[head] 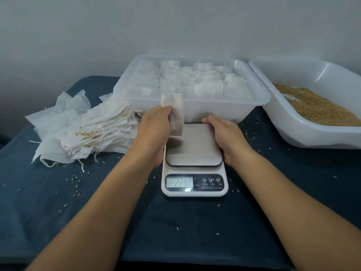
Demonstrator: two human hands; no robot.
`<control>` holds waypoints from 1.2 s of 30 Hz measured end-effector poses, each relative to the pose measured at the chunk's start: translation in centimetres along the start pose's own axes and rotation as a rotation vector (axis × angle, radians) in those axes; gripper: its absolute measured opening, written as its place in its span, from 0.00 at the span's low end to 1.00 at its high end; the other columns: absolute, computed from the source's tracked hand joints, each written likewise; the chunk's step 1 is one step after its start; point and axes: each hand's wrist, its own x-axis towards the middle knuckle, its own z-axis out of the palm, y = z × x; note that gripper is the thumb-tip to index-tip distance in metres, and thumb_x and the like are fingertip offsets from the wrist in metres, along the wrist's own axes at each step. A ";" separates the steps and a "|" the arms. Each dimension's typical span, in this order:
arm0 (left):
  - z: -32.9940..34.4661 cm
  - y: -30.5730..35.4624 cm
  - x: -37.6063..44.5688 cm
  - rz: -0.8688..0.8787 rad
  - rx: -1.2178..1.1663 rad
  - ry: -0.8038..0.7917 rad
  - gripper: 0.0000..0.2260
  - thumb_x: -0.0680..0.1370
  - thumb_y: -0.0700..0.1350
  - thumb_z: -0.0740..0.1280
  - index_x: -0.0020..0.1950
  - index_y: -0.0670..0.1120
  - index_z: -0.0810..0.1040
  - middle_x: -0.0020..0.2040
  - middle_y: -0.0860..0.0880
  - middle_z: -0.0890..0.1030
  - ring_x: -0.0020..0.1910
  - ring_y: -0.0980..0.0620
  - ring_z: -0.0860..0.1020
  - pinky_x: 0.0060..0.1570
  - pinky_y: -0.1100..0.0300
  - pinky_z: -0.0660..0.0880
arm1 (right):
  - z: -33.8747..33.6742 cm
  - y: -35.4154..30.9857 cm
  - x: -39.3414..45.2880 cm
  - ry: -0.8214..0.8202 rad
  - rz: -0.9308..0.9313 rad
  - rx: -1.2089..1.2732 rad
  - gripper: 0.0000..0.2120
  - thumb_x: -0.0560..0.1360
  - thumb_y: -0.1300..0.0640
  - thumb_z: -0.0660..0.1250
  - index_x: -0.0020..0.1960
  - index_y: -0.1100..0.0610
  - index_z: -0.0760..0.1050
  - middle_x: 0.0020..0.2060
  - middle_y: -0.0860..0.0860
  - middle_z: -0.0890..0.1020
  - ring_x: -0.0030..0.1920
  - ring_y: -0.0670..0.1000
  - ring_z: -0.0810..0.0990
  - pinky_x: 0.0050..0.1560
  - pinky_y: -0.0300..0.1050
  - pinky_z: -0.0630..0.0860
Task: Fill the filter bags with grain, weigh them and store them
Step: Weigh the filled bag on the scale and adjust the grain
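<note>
Head view showed the left hand (154, 130) pinching a filter bag (174, 114) upright in its grip above the scale (194, 159); the right hand (226, 137), beside that grip, curled around the scale's edge.

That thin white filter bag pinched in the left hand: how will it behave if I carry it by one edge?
The thin white filter bag probably flops: it hangs limp from the left hand. Grain settled at its bottom should weight that end. An unclosed top could spill grain.
</note>
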 end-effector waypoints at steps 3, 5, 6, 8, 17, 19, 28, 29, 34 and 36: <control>-0.1 -0.4 0.6 -0.028 -0.008 0.046 0.10 0.82 0.43 0.62 0.41 0.52 0.74 0.43 0.48 0.74 0.45 0.51 0.71 0.49 0.52 0.68 | 0.1 0.1 0.7 0.056 -0.194 -0.174 0.11 0.84 0.52 0.62 0.52 0.51 0.83 0.50 0.45 0.85 0.53 0.45 0.82 0.54 0.38 0.77; -0.2 -0.5 0.8 -0.034 -0.020 0.053 0.11 0.82 0.43 0.62 0.41 0.51 0.75 0.41 0.49 0.75 0.45 0.51 0.72 0.49 0.52 0.69 | -0.1 0.3 0.9 0.029 -0.235 -0.199 0.11 0.84 0.52 0.62 0.49 0.47 0.82 0.52 0.45 0.85 0.56 0.45 0.82 0.60 0.41 0.75; -0.3 -0.5 0.9 -0.031 -0.025 0.054 0.11 0.82 0.43 0.62 0.40 0.51 0.75 0.39 0.51 0.76 0.44 0.51 0.72 0.48 0.52 0.69 | -0.4 0.4 1.0 0.006 -0.231 -0.205 0.11 0.84 0.52 0.62 0.49 0.46 0.82 0.53 0.44 0.85 0.57 0.43 0.82 0.61 0.41 0.74; -0.4 -0.6 1.0 -0.005 -0.001 0.062 0.11 0.82 0.44 0.62 0.40 0.50 0.75 0.36 0.52 0.75 0.41 0.52 0.72 0.46 0.54 0.69 | -0.9 0.7 1.1 -0.016 -0.237 -0.213 0.10 0.83 0.52 0.63 0.48 0.46 0.83 0.53 0.43 0.85 0.57 0.42 0.82 0.63 0.42 0.74; -0.4 -0.1 0.7 0.208 -0.037 0.049 0.11 0.81 0.46 0.60 0.45 0.40 0.72 0.43 0.46 0.72 0.44 0.51 0.72 0.48 0.56 0.69 | -2.7 0.9 1.1 0.023 -0.281 -0.249 0.08 0.82 0.48 0.66 0.53 0.48 0.83 0.50 0.42 0.85 0.56 0.47 0.83 0.66 0.56 0.78; 0.0 0.5 0.6 0.162 -0.114 0.032 0.07 0.81 0.46 0.61 0.48 0.44 0.75 0.45 0.45 0.75 0.47 0.49 0.76 0.52 0.51 0.72 | -2.6 1.0 1.1 0.011 -0.281 -0.234 0.08 0.82 0.49 0.66 0.55 0.49 0.83 0.51 0.42 0.85 0.57 0.46 0.83 0.67 0.55 0.78; 1.6 2.7 2.4 0.056 -0.284 -0.015 0.07 0.82 0.43 0.63 0.51 0.45 0.80 0.40 0.51 0.84 0.40 0.52 0.86 0.40 0.57 0.81 | -2.5 1.2 1.4 -0.042 -0.273 -0.190 0.08 0.80 0.49 0.67 0.56 0.49 0.83 0.53 0.43 0.86 0.58 0.48 0.84 0.67 0.56 0.78; 1.4 2.3 2.6 0.057 -0.268 -0.005 0.07 0.82 0.42 0.63 0.49 0.45 0.80 0.39 0.51 0.83 0.40 0.51 0.85 0.44 0.55 0.82 | -2.5 1.3 1.5 -0.039 -0.281 -0.205 0.09 0.80 0.48 0.67 0.57 0.48 0.83 0.54 0.43 0.86 0.59 0.48 0.83 0.67 0.55 0.78; -0.1 0.1 3.0 -0.014 -0.279 0.048 0.12 0.82 0.42 0.63 0.41 0.48 0.82 0.34 0.53 0.84 0.39 0.50 0.85 0.47 0.53 0.82 | -2.4 1.7 1.7 -0.036 -0.301 -0.268 0.09 0.80 0.48 0.67 0.58 0.46 0.82 0.56 0.42 0.85 0.61 0.45 0.82 0.69 0.54 0.76; -0.8 0.0 3.5 -0.022 -0.239 0.083 0.17 0.81 0.43 0.63 0.34 0.49 0.84 0.34 0.53 0.85 0.40 0.50 0.84 0.52 0.51 0.81 | -2.2 1.8 1.8 -0.033 -0.306 -0.291 0.08 0.81 0.49 0.66 0.58 0.46 0.81 0.56 0.41 0.84 0.61 0.44 0.81 0.69 0.54 0.75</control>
